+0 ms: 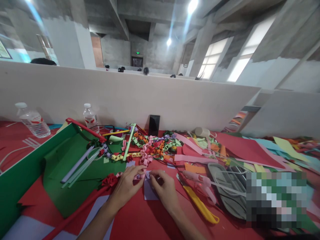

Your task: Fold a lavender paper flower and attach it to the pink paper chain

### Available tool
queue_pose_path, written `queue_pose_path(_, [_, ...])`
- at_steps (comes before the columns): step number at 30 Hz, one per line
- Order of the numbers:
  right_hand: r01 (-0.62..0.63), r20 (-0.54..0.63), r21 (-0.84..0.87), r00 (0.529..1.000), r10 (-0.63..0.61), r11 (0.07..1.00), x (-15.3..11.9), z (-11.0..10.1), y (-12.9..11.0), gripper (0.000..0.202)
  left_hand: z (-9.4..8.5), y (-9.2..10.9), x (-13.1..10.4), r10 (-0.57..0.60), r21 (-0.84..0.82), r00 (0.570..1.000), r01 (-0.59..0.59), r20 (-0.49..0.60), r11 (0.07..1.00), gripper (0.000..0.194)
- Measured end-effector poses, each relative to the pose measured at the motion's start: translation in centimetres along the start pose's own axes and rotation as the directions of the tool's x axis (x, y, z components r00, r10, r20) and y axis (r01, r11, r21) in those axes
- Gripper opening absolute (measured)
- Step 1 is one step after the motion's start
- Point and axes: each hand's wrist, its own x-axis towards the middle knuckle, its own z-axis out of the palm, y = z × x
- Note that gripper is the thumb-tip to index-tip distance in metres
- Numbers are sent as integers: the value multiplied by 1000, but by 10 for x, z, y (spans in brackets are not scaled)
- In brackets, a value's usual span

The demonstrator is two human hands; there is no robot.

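Observation:
My left hand (128,183) is curled with thumb and fingertips close together at the end of a pink and lilac paper chain (147,155). Close by on the right, my right hand (162,183) bends its fingers in a pinch over a lilac paper sheet (150,194) lying on the red table. Small lilac bits show between the two hands, too small to make out. What each set of fingertips grips is unclear. A red paper flower (109,180) lies left of my left hand.
A yellow cutter (201,205), a pink glue gun (200,180) and a grey tray (226,191) lie to the right. Behind stand a phone (154,125) and a water bottle (90,116). A green board (37,151) is at left; a white partition (150,96) crosses the back.

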Motion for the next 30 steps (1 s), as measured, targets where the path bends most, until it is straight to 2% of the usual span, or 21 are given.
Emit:
queue_pose_path(7, [58,13,-44,998,-58,997,0,-1,-4,18,-2,5,0,-11,-29,1000,12,12,1000,32])
queue_pose_path(15, [110,40,-14,993,-110,994,-1,-2,-1,16,-2,4,1,-40,-105,998,44,41,994,32])
queue_pose_path(24, [168,71,15,983,-169,986,2,-4,3,21,-5,8,1,-16,-71,998,21,61,997,35])
queue_pose_path(30, [24,-41,59,999,-22,998,-2,-4,-3,26,-5,8,2,-79,-119,996,83,34,989,35])
